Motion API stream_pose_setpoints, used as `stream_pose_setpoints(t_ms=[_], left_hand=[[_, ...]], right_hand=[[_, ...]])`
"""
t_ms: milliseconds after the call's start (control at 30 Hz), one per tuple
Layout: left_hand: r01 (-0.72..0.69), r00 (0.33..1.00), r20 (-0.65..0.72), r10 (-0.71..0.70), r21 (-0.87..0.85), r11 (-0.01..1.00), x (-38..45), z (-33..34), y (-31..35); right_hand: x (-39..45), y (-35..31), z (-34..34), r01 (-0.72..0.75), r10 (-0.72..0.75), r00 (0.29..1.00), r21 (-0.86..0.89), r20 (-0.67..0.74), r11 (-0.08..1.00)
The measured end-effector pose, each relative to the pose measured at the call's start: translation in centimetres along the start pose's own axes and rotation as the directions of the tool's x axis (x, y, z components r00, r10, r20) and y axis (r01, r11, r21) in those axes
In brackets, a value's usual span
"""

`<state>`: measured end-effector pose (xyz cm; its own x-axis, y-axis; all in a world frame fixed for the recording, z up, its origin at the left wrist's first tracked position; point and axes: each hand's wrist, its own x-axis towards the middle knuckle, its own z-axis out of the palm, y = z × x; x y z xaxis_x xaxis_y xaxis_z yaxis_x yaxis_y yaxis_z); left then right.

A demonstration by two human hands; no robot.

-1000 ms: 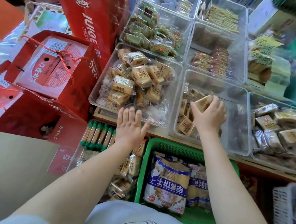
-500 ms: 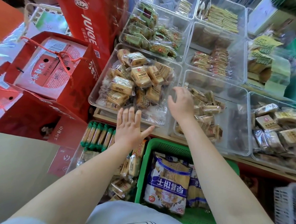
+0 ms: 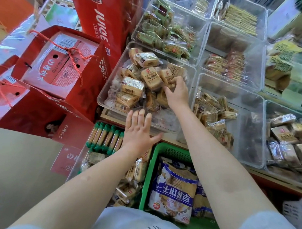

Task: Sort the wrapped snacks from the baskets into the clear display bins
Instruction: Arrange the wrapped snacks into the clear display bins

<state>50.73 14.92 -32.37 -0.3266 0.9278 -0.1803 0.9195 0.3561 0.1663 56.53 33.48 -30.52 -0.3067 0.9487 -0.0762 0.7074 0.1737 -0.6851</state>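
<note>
My right hand (image 3: 177,92) reaches into the clear display bin (image 3: 101,100) piled with tan wrapped snacks (image 3: 151,78); its fingers curl around one pack at the pile's right side. My left hand (image 3: 139,132) hovers flat, fingers spread and holding nothing, over that bin's near edge. Below my arms a green basket (image 3: 172,151) holds blue-and-white snack bags (image 3: 175,187). To the right, another clear bin (image 3: 250,145) contains slim tan packets (image 3: 213,112).
Green-ended rolls (image 3: 104,136) lie in a low clear bin under my left hand. Red gift bags (image 3: 59,66) and a red juice box (image 3: 102,25) crowd the left. Further bins hold green packs (image 3: 162,31), red packs (image 3: 225,63) and silver-wrapped snacks (image 3: 284,132). A white basket (image 3: 294,212) sits at the bottom right.
My right hand let go of snacks in the slim-packet bin, then swung left into the tan snack bin and closed on a pack. The left hand stayed still.
</note>
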Motion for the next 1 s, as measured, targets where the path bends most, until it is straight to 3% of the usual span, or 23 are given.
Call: stream_pose_setpoints(t_ms=[133,233,333,400,467,533,633,733,833,933,1000], left_hand=[[0.005,1.0,0.005,-0.005,0.005,1.0,0.0,-0.1,0.1],[0.004,1.0,0.014,-0.004,0.01,1.0,0.0,0.0,0.0],[0.005,1.0,0.022,-0.005,0.007,1.0,-0.1,0.1,0.0],[0.007,1.0,0.014,-0.008,0.013,1.0,-0.1,0.2,0.0],[0.007,1.0,0.012,-0.007,0.022,1.0,-0.2,0.0,0.0],[0.003,1.0,0.022,-0.004,0.032,0.999,-0.2,-0.1,0.1],[0.0,1.0,0.014,-0.001,0.031,1.0,-0.2,-0.2,0.0],[-0.002,1.0,0.013,0.001,0.027,1.0,-0.1,-0.1,0.0],[-0.007,1.0,0.007,0.007,0.02,1.0,-0.2,-0.1,0.0],[-0.008,1.0,0.0,0.008,0.011,1.0,-0.2,-0.1,-0.1],[-0.009,1.0,0.0,0.009,0.007,1.0,-0.1,-0.1,-0.1]], right_hand=[[-1.7,0.0,-1.6,0.073,-0.078,0.991,-0.049,-0.11,0.996],[-3.8,1.4,-3.3,0.149,-0.159,0.93,-0.055,-0.332,0.987],[-5.2,4.4,-4.8,0.003,-0.076,0.857,-0.143,-0.509,0.99],[-5.6,6.5,-5.6,-0.149,0.029,0.891,-0.232,-0.452,0.961],[-6.0,8.0,-6.2,-0.258,0.148,0.942,-0.37,-0.301,0.893],[-6.2,8.6,-6.7,-0.281,0.201,0.955,-0.46,-0.216,0.842],[-5.8,7.1,-6.7,-0.26,0.165,0.959,-0.485,-0.23,0.835],[-5.5,4.5,-5.4,-0.018,-0.092,0.971,-0.448,-0.223,0.894],[-5.4,1.7,-3.5,0.235,-0.244,0.97,-0.252,-0.003,0.939],[-4.5,-0.1,-1.4,0.111,-0.085,0.978,-0.128,0.192,0.986],[-3.5,-0.4,-0.2,-0.015,0.043,0.98,-0.144,0.195,0.99]])
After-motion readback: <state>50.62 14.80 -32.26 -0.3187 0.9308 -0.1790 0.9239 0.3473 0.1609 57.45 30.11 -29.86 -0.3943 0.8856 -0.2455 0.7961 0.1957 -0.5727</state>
